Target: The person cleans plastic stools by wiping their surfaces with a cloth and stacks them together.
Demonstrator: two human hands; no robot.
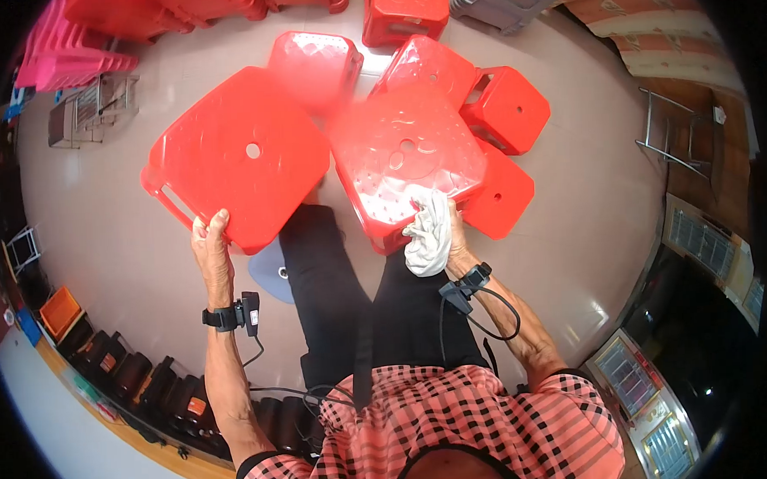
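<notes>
My left hand [212,237] grips the near rim of a red plastic stool [229,160], thumb on top and fingers below. The stool's square seat has a round hole in its middle. Bunched in my right hand [458,237] is a white cloth [431,234], pressed against the near edge of another red stool [410,146]. That stool has a raised pattern and glossy highlights on its seat. Most of my right fingers are hidden behind the cloth. Both stools are in front of my black-trousered legs.
More red stools stand beyond, including one at the right [518,108] and one at the back [405,15]. Grey stools [506,3] are at the far right, pink stacked stools [73,52] at the far left. A metal rack [92,110] stands on the tiled floor [592,173].
</notes>
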